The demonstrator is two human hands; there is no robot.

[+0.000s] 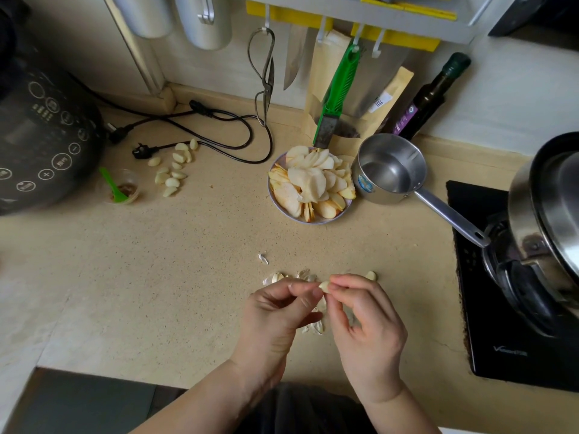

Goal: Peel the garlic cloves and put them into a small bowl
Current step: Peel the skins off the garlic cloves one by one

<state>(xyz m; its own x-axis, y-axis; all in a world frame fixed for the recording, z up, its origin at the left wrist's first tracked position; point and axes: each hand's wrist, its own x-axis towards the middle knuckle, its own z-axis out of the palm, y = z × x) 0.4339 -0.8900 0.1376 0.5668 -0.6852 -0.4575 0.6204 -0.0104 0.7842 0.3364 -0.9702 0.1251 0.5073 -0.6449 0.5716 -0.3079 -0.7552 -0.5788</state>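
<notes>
A pale garlic clove (324,286) is pinched between the fingertips of my left hand (279,317) and my right hand (363,321), just above the beige counter near its front edge. Papery garlic skins (315,327) lie under and between my hands, and more skins (275,277) sit just beyond them. One more clove (372,275) rests on the counter beyond my right hand. Several peeled cloves (172,170) lie in a loose group at the far left. A small clear cup (133,178) with a green spoon and brown residue stands beside them.
A plate of sliced apple (310,183) stands mid-counter with a small steel saucepan (388,173) to its right. A dark cooker (40,136) and black cables (219,126) are on the left. A black stove (513,324) with a steel pot (548,214) fills the right.
</notes>
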